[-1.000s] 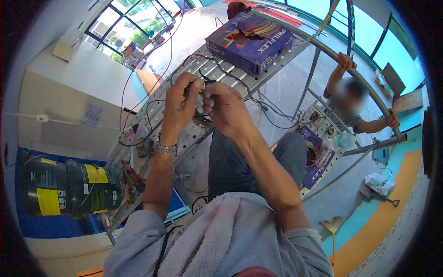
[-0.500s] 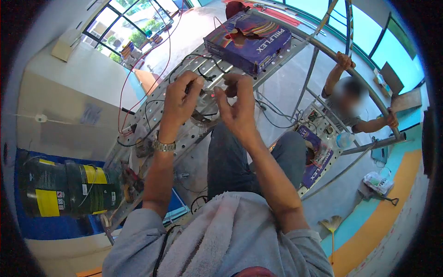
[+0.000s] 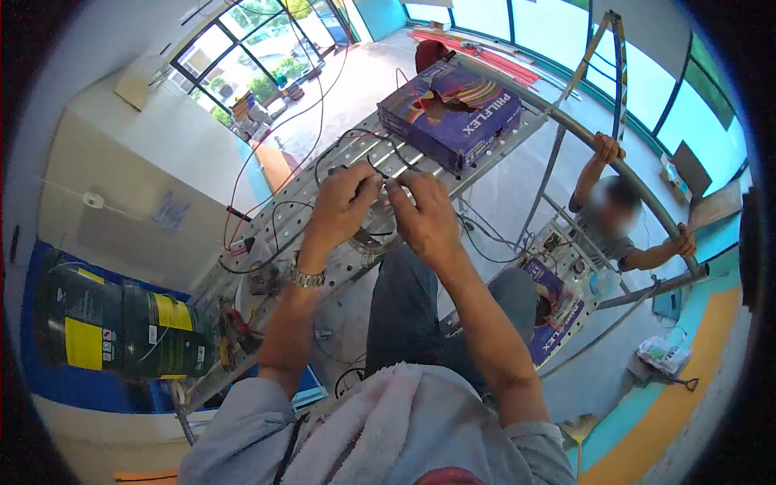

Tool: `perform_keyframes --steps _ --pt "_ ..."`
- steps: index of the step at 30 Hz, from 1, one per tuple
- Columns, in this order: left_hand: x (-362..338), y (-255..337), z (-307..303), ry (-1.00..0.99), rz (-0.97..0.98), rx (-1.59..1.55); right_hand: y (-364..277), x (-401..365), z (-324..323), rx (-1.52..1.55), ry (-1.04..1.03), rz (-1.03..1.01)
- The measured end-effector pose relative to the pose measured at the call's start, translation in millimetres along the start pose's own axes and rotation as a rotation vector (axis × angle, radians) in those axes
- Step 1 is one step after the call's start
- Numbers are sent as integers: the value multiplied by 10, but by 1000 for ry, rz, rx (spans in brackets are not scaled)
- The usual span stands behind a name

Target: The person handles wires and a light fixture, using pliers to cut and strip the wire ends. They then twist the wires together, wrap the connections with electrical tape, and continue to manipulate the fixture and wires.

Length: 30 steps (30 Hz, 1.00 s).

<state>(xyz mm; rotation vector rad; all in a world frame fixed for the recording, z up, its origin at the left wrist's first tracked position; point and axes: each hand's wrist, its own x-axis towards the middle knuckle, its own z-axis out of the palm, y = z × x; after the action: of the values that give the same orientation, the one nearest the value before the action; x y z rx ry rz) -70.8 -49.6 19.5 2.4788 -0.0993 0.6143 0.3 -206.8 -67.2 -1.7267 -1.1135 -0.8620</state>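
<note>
Over the perforated metal platform, my left hand and my right hand are close together, fingertips almost touching. Both are closed in a pinch on a thin black electrical wire, a short end of which sticks up by my left fingers. Another stretch of black wire runs up and away from my right fingers. My fingers cover the part between them. Beyond my right hand lies a torn purple PHILFLEX box with a red wire coming out of its opening.
Red wires hang at the left of the platform. Dark buckets with yellow labels stand lower left. At right, a person grips the scaffold's curved pipe. A second purple box lies on a lower platform beside my knee.
My hands have come closer together, and my right fingers, spread before, now pinch the wire near my left fingertips. The view has shifted slightly.
</note>
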Motion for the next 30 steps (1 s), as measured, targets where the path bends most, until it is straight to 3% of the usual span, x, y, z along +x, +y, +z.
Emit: perform_keyframes --steps 9,16,21,24,27,30 --pt "0 -6 57 -60 66 280 -143 42 63 -29 -77 158" --pt "-39 -114 18 -215 267 367 -65 -73 -48 379 -130 416" --pt "-73 -81 -63 -266 330 331 -1 -186 -23 726 -296 737" --pt "-74 -85 -85 -286 339 306 37 -298 86 787 -232 740" --pt "-63 -58 -108 -295 323 352 74 -362 -29 928 -286 982" --pt "-34 -78 -107 -292 312 327 69 -417 -130 903 -272 941"
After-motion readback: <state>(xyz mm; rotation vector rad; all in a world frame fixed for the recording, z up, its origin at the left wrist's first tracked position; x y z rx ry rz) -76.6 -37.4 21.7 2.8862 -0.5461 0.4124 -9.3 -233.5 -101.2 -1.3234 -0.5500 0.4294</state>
